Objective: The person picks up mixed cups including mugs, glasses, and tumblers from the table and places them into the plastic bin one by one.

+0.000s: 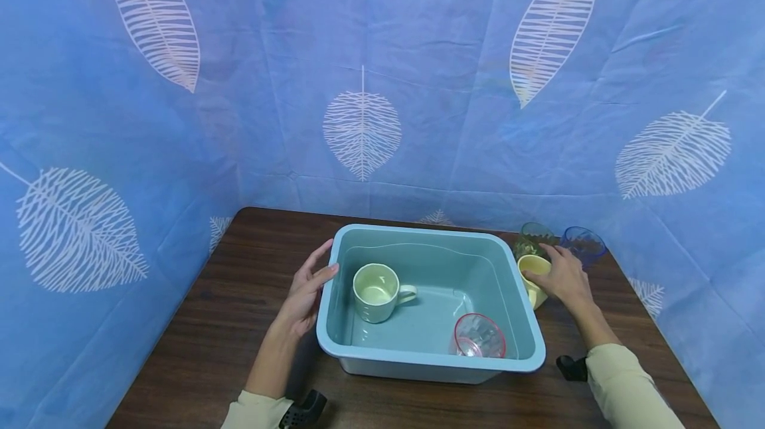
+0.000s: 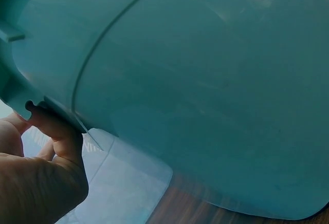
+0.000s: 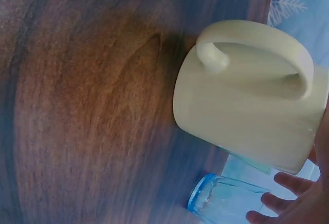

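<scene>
My right hand [image 1: 562, 276] is at a pale yellow mug [image 3: 247, 106] standing upright on the table. The thumb lies across the mug's mouth, and the other fingers [image 3: 290, 183] extend beyond its far side, spread apart. The mug's handle shows in the right wrist view. With straight, spread fingers, my left hand [image 1: 301, 296] touches the left rim of a light blue plastic tub [image 1: 418, 233]. Inside the tub stand a pale green mug [image 1: 375, 293] on the left and a clear glass with a red rim [image 1: 479, 336] at the front right.
Behind the yellow mug stand a green glass [image 1: 534, 235] and a blue glass [image 1: 584, 243], close together near the table's back right corner. The dark wooden table [image 1: 239, 323] ends against a blue cloth backdrop [image 1: 287, 84] printed with white leaves.
</scene>
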Tool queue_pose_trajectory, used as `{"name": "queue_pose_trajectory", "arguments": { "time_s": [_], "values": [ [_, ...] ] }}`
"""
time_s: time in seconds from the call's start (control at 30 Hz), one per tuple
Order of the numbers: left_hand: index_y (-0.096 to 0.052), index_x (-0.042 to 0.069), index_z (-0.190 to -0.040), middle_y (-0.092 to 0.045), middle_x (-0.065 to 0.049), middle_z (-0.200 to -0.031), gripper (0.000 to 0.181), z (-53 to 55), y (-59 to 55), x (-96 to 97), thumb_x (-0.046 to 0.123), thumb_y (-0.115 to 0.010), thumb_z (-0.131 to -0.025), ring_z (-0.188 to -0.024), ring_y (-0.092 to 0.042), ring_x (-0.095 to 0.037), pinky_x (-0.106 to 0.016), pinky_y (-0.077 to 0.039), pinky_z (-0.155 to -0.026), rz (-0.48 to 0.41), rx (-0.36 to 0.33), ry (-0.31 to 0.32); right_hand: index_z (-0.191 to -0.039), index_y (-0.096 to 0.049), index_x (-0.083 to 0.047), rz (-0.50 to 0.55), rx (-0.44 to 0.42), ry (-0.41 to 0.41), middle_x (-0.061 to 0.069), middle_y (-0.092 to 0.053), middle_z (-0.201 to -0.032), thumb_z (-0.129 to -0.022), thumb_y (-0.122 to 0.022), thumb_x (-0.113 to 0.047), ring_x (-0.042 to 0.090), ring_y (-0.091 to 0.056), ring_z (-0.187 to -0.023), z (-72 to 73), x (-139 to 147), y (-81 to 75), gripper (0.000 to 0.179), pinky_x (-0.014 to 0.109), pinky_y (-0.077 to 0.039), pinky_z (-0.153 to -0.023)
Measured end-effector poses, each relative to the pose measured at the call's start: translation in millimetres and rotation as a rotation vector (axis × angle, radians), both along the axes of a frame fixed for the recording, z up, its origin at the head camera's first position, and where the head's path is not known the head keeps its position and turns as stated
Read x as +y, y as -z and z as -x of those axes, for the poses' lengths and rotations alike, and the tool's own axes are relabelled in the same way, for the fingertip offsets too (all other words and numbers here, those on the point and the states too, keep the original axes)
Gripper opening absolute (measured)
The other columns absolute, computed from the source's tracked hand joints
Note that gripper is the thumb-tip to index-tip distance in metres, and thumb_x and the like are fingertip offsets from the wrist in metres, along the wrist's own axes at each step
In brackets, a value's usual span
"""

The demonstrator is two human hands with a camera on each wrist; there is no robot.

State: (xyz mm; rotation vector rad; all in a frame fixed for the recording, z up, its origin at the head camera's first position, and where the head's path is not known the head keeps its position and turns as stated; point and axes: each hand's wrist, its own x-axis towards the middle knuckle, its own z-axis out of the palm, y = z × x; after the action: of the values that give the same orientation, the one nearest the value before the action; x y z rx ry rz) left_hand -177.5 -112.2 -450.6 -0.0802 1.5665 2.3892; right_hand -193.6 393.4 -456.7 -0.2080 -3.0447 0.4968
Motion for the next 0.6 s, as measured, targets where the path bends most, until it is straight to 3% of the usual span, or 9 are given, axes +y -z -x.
{"name": "queue_pose_trajectory", "arguments": {
  "time_s": [0.17, 0.27, 0.37, 0.6],
  "values": [
    [-0.04, 0.023, -0.159, -0.063, -0.016, -0.135, 0.06, -1.0, -0.2, -0.3, 0.017, -0.063, -0.104, -0.096, -0.073, -0.017, -0.04, -0.062, -0.088, -0.002, -0.005, 0.0, -0.15, -0.036, 0.011, 0.008, -0.052, 0.013, 0.048, -0.034, -0.143, -0.094, -0.071, -0.035, 0.07, -0.04, -0.123, 1.9, 2.6, 0.6, 0.08, 0.078, -0.045, -0.089],
    [-0.04, 0.023, -0.159, -0.061, -0.018, -0.137, 0.059, -1.0, -0.8, -0.3, 0.017, -0.062, -0.105, -0.096, -0.074, -0.017, -0.038, -0.063, -0.086, -0.006, -0.002, -0.004, -0.146, -0.039, 0.014, 0.034, -0.062, 0.018, 0.046, -0.048, -0.13, -0.095, -0.069, -0.034, 0.061, -0.056, -0.106, 2.1, 3.2, 0.3, 0.076, 0.065, -0.055, -0.074],
    [-0.039, 0.023, -0.16, -0.06, -0.02, -0.138, 0.06, -0.5, -1.1, 0.1, 0.017, -0.062, -0.105, -0.097, -0.074, -0.017, -0.036, -0.064, -0.083, -0.012, 0.005, -0.002, -0.14, -0.044, 0.017, 0.056, -0.044, 0.023, 0.042, -0.058, -0.117, -0.096, -0.067, -0.032, 0.051, -0.062, -0.093, 0.8, 2.5, 0.8, 0.07, 0.055, -0.055, -0.064],
    [-0.041, 0.024, -0.158, -0.062, -0.017, -0.134, 0.059, -0.3, -0.4, 0.0, 0.016, -0.063, -0.104, -0.098, -0.073, -0.018, -0.037, -0.063, -0.084, -0.017, -0.01, -0.008, -0.133, -0.049, 0.021, 0.074, 0.056, -0.026, 0.037, -0.065, -0.102, -0.1, -0.065, -0.032, 0.047, -0.065, -0.085, -3.6, 0.0, 7.6, 0.064, 0.055, -0.055, -0.068]
  ]
}}
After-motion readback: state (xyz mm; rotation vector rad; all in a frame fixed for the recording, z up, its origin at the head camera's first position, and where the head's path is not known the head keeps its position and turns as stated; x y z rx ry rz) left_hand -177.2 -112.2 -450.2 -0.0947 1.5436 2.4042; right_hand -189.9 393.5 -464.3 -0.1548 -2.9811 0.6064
